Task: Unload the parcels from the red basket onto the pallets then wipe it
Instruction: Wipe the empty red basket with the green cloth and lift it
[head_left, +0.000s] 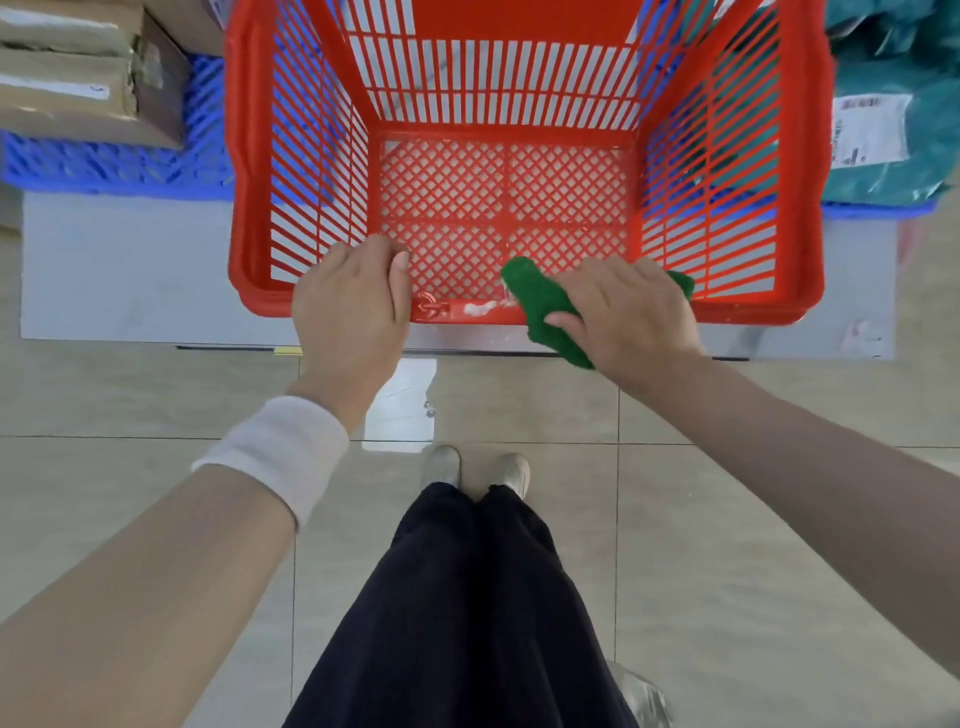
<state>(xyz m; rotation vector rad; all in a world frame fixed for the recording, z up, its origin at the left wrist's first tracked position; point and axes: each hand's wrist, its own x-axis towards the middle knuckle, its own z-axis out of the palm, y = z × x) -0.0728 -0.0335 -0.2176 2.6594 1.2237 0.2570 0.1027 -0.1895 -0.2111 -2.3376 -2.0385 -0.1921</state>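
Gripping the near rim of the red basket (244, 182), the left hand (348, 306) has its fingers curled over the edge. Their tips are hidden inside the basket and only the thumb shows on top. The right hand (628, 317) is closed over a green cloth (540, 296) and presses it down on the same rim, to the right of the left hand. Much of the cloth is hidden under the palm: one bunched strip sticks out on the hand's left and a small corner shows past its right side. That strip slants from far-left to near-right across the rim, hanging over the outer edge.

The basket stands upright with its mouth up on a pale grey platform (130, 270), its near rim running left to right. Its far end is cut off by the top of the view. Only its lattice floor shows inside, and whitish smears mark the rim between the hands.

Brown cardboard parcels (78, 78) lie on a blue pallet (104, 166) to the left, partly out of view. Teal bagged parcels (893, 130) sit on the right; the print on their label is too small to read. A white wristband (275, 452) wraps the left forearm above dark trousers (467, 597).
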